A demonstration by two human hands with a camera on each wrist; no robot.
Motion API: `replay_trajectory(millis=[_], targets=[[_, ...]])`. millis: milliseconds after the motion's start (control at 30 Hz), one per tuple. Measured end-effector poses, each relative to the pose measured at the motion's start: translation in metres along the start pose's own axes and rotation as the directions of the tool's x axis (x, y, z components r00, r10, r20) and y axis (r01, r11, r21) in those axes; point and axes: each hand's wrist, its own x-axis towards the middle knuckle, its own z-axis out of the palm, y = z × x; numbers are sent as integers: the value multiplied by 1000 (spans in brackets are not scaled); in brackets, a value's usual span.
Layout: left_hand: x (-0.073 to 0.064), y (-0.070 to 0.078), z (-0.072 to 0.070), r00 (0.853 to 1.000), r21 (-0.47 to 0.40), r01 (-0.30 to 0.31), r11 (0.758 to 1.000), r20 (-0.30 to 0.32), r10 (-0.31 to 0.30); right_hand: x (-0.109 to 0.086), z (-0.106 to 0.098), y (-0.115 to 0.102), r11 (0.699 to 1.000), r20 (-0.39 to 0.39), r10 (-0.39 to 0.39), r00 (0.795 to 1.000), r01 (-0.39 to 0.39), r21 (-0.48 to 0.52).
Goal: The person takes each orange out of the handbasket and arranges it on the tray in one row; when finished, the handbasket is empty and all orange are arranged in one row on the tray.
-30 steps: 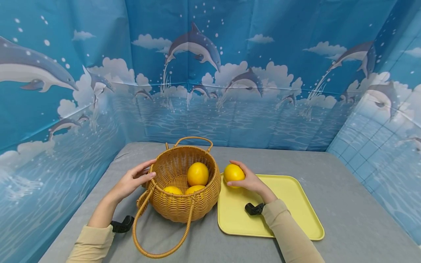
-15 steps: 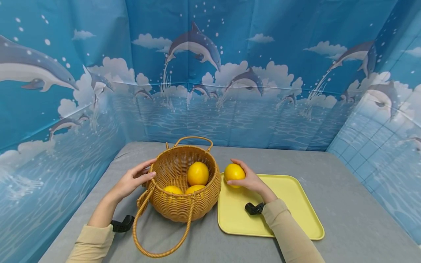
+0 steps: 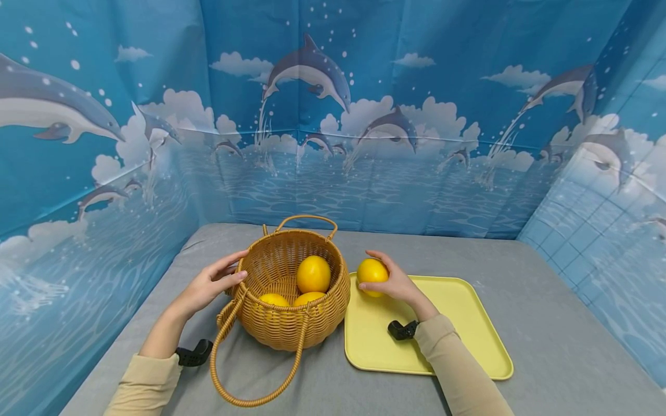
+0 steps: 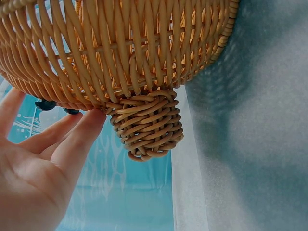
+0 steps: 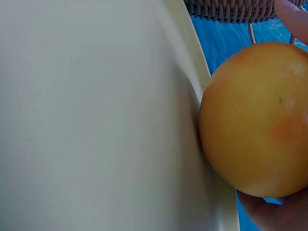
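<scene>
In the head view my left hand (image 3: 212, 283) rests on the left side of a round wicker basket (image 3: 250, 326), fingertips at its rim. The left wrist view shows these fingers nearly straight against the woven wall (image 4: 130, 48). Three oranges lie inside: one orange (image 3: 313, 274) in full view, and another orange (image 3: 274, 300) and a third orange (image 3: 309, 298) partly hidden by the front rim. My right hand (image 3: 393, 284) holds a further orange (image 3: 372, 276) between thumb and fingers, over the far left corner of a yellow tray (image 3: 458, 323). Up close, this orange (image 5: 255, 120) overlaps the tray's edge.
One basket handle (image 3: 255, 403) hangs down in front onto the grey cloth (image 3: 322, 387); the other handle (image 3: 307, 217) stands up at the back. The tray sits just right of the basket. A blue dolphin-print curtain (image 3: 333, 190) surrounds the table's back and sides.
My right hand has shifted the orange slightly to the right, a little farther from the basket. My left hand and the basket stay in place.
</scene>
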Motion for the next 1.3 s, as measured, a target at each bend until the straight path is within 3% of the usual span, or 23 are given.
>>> replay_trajectory(millis=[200,400,467,633,933,1300], targets=[[0,0,0,1000,8,-6,1000,-2,6,-9,-3,-23,1000,0,-16,1000,16,16],[-1,0,-1,1000,10,11,1000,-7,-11,0,-2,2,1000,-26,-25,999,25,0],[-1,0,-1,1000,7,14,1000,-7,-14,-1,-2,1,1000,-29,-22,999,22,-5],[-1,0,-1,1000,3,11,1000,-4,-11,-11,-4,-26,1000,-18,11,1000,-10,16],[-1,0,-1,1000,5,6,1000,-5,-6,-10,-4,-25,1000,-19,-3,1000,3,27],[-1,0,-1,1000,10,11,1000,-7,-11,-8,-4,-19,999,-16,-31,999,30,-32]])
